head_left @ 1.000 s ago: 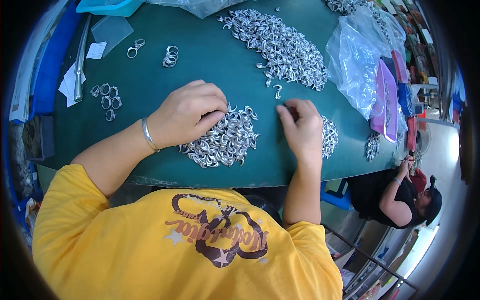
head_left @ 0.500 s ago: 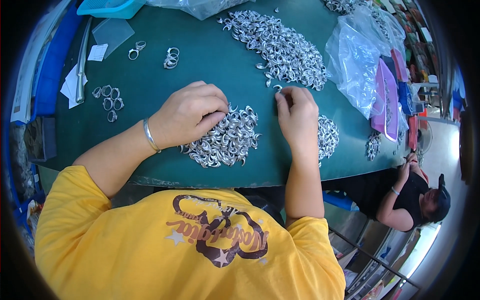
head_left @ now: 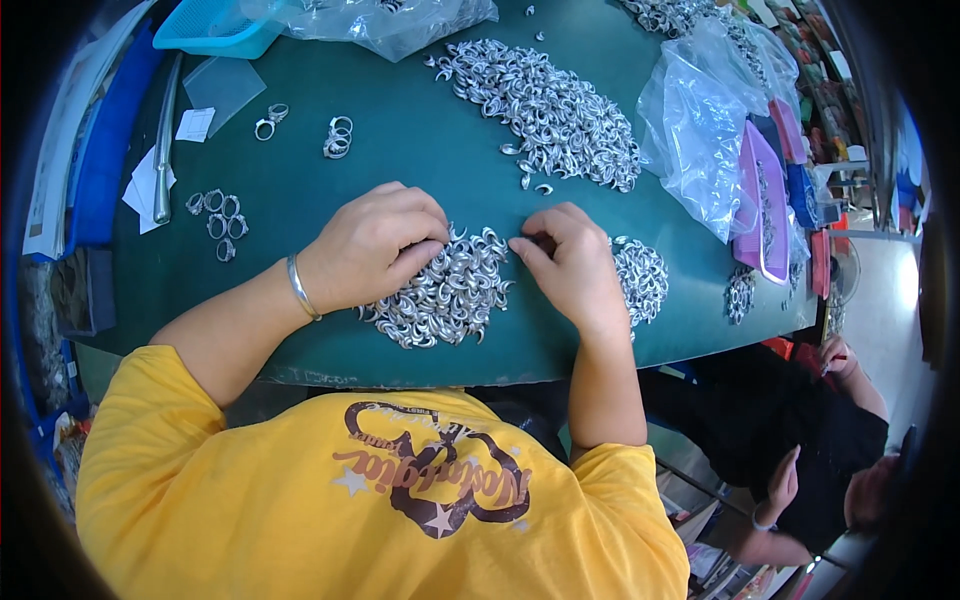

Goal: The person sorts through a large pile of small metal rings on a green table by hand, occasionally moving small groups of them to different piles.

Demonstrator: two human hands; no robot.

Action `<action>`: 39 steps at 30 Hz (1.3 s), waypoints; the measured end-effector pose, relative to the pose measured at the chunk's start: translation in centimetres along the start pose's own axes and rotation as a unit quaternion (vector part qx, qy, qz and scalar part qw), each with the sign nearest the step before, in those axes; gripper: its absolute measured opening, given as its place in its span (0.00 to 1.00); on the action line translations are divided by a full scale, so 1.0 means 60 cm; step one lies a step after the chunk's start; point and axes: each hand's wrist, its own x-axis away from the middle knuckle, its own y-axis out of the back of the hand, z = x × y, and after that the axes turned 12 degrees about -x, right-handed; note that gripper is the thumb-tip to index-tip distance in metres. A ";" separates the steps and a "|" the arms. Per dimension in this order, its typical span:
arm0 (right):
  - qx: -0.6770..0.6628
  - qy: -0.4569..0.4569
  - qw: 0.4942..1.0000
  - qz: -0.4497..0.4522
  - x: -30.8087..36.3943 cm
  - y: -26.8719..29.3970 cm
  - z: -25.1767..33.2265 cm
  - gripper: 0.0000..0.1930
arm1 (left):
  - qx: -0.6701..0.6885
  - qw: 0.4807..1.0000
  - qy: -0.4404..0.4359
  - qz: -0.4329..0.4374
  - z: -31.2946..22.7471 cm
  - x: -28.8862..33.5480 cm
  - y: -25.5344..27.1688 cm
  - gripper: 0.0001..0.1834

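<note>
On the green tabletop, a near pile of small silver crescent-shaped metal pieces [head_left: 440, 300] lies between my hands. My left hand [head_left: 385, 245] is at the pile's far left edge, thumb and forefinger pinched together. Whether a piece is between those fingertips is hidden among the crescents. My right hand [head_left: 572, 262] rests just right of the same pile, fingers curled and thumb tip close to its edge; anything inside is hidden. A single crescent [head_left: 543, 188] lies beyond my right hand, next to a larger far pile of like pieces [head_left: 560, 115]. A smaller pile [head_left: 640, 278] sits right of my right wrist.
Several silver rings [head_left: 217, 225] lie at the left, with more rings [head_left: 338, 138] farther back. A metal rod [head_left: 165, 150] lies near white papers. A blue basket [head_left: 215, 35] stands far left; plastic bags [head_left: 690, 130] and a pink basket [head_left: 750, 250] are right. Another person [head_left: 800, 450] is at lower right.
My right hand has let go of a crescent beside the far pile and come back to the near pile. My left hand has stayed pinched there. The other person has shifted lower in view.
</note>
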 end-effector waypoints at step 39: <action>0.092 0.099 0.968 -0.212 -0.030 -0.061 -0.079 0.03 | -0.022 0.999 0.031 0.039 -0.013 -0.013 0.008 0.04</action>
